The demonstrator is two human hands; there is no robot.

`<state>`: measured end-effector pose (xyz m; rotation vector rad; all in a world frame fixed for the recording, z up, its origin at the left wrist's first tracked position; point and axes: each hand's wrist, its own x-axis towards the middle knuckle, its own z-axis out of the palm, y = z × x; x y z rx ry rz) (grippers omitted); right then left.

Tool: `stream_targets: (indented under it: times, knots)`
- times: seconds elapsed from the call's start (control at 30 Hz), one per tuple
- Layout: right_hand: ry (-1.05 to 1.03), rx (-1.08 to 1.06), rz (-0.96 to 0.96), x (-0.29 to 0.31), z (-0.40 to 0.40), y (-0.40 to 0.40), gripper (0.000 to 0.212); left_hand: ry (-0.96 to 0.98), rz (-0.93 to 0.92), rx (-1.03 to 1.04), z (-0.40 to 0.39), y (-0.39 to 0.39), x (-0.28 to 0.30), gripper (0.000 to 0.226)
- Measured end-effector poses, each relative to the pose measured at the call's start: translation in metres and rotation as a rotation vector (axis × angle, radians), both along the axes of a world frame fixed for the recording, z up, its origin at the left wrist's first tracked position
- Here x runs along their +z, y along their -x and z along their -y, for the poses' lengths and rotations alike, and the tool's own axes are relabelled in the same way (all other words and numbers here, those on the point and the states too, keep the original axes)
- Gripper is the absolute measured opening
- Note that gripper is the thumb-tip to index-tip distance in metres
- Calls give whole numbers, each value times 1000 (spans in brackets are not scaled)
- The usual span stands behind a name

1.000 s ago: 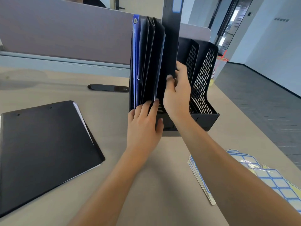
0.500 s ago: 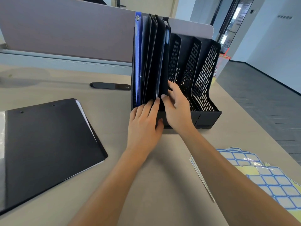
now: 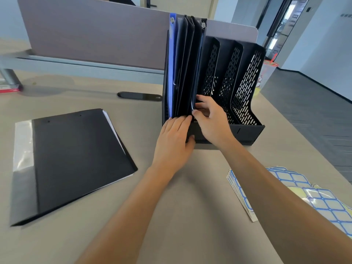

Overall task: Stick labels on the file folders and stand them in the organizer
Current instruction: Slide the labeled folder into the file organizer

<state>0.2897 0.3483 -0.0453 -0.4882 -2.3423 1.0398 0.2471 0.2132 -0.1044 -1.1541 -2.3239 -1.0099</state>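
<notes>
hands (image 3: 172,143) at folders (image 3: 187,69), organizer (image 3: 245,88)

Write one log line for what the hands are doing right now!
left hand: braces folders | right hand: seats last folder | organizer: first slot full | one folder on desk

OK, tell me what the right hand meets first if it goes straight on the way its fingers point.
The right hand points left at the standing folders; its fingers look already touching the rightmost one's edge, so it would press into that stack first.

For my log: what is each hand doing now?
Left hand: open, fingers pressing the standing folders.
Right hand: pinching the rightmost folder's edge.
</notes>
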Motion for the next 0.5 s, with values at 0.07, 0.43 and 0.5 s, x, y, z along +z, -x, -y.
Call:
stream_targets:
  times: [0.07, 0.43, 0.5]
  knots:
    - [-22, -39, 0, -1, 8, -5, 44, 7, 49, -14, 14, -4, 2, 56]
    - [-89, 24, -9, -24, 109, -54, 41, 147, 189, 338, 152, -24, 3, 45]
    - [-87, 92, 14, -31, 135, -53, 40, 174, 205, 411, 180, -26, 2, 47]
